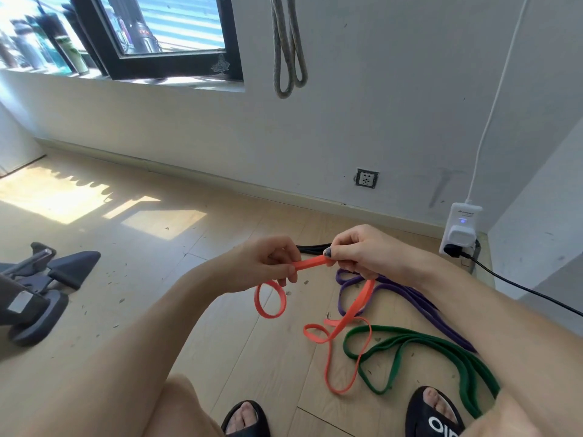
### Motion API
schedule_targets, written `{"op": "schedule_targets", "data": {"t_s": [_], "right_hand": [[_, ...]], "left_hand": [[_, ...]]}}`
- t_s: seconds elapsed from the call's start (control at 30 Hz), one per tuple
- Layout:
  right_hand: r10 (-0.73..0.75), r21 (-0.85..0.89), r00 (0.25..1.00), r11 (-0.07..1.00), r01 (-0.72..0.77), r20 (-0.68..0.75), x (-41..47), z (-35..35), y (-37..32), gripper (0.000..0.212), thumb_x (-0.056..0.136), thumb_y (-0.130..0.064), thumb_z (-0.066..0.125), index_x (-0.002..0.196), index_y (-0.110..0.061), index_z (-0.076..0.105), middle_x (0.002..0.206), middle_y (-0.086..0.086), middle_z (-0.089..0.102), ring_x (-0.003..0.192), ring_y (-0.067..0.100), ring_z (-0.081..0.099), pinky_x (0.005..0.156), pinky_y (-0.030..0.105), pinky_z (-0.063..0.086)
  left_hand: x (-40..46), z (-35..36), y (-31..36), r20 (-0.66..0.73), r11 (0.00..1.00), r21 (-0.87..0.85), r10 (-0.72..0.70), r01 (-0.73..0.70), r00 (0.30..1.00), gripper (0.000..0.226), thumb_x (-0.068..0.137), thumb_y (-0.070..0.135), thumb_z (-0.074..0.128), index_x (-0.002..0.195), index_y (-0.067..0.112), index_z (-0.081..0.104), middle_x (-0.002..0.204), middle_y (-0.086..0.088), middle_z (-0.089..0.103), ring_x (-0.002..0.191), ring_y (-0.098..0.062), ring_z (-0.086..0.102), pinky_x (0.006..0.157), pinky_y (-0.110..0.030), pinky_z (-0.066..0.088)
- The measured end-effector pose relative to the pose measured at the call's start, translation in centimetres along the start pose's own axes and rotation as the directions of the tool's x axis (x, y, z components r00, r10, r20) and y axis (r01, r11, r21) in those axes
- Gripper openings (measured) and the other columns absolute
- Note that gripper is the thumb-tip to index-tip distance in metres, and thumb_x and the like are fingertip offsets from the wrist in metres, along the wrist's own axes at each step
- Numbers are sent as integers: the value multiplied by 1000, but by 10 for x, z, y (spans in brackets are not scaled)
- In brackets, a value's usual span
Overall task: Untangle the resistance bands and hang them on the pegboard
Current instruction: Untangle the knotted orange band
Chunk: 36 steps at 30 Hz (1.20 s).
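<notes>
An orange resistance band (342, 323) is held between both hands above the wooden floor. My left hand (268, 263) grips one end, and a small orange loop hangs below it. My right hand (366, 252) pinches the band a short way along, and the rest trails down to the floor in loops. A purple band (419, 298) and a green band (441, 357) lie on the floor under my right arm. A black band (310, 248) shows just behind my hands. A grey band (288, 48) hangs doubled on the wall above. No pegboard is in view.
A power strip (462, 230) with a black cable sits on the floor at the right wall. A wall socket (366, 178) is at the skirting. A dark chair base (41, 279) stands at left. My feet in black sandals (433, 411) are at the bottom edge.
</notes>
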State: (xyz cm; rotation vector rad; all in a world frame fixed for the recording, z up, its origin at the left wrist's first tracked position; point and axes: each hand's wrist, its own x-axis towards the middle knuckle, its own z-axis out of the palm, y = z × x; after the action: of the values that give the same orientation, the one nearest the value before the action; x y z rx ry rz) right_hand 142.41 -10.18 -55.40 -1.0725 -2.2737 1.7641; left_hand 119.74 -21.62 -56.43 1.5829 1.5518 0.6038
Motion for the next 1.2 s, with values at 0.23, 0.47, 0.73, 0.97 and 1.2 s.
{"op": "schedule_targets", "data": {"t_s": [0.23, 0.47, 0.73, 0.97, 1.2], "right_hand": [[23, -18, 989, 1000, -20, 148, -2, 13, -8, 24, 104, -23, 53, 108, -8, 71, 87, 7, 77, 58, 19, 61, 53, 28, 50], [-76, -70, 994, 994, 82, 81, 5, 16, -4, 31, 105, -28, 56, 91, -4, 71, 57, -4, 49, 48, 12, 38, 45, 25, 30], [-32, -22, 999, 999, 32, 12, -2, -5, 1, 33, 106, -25, 55, 94, -1, 72, 57, -1, 34, 50, 14, 22, 45, 26, 20], [17, 94, 990, 996, -4, -143, 3, -11, 7, 33, 106, -18, 52, 93, 6, 70, 54, 2, 31, 45, 13, 20, 42, 26, 15], [95, 51, 965, 995, -85, -245, 3, -17, 18, 33, 105, -18, 55, 91, 6, 72, 52, 2, 36, 43, 13, 24, 40, 24, 18]], "left_hand": [[1, 1, 3, -65, 996, -27, 87, -89, 994, 11, 95, 4, 65, 103, 12, 65, 89, -2, 77, 89, -23, 72, 83, -42, 59], [2, 3, -2, -59, 996, -42, 75, -77, 995, 7, 98, 14, 66, 102, 12, 61, 95, 0, 78, 93, -18, 73, 91, -44, 58], [-2, -10, -24, -31, 996, 70, -52, 54, 998, 2, 97, 18, 66, 98, 17, 64, 84, 6, 74, 83, -11, 72, 87, -39, 61], [-9, -15, -51, 76, 958, 142, -260, 248, 963, 15, 88, 14, 65, 91, 27, 71, 85, 6, 67, 80, -9, 61, 88, -41, 53], [-12, -19, -60, -34, 947, 30, -320, 321, 947, 24, 99, 0, 51, 104, 13, 71, 110, -5, 70, 105, -17, 66, 88, -21, 48]]}}
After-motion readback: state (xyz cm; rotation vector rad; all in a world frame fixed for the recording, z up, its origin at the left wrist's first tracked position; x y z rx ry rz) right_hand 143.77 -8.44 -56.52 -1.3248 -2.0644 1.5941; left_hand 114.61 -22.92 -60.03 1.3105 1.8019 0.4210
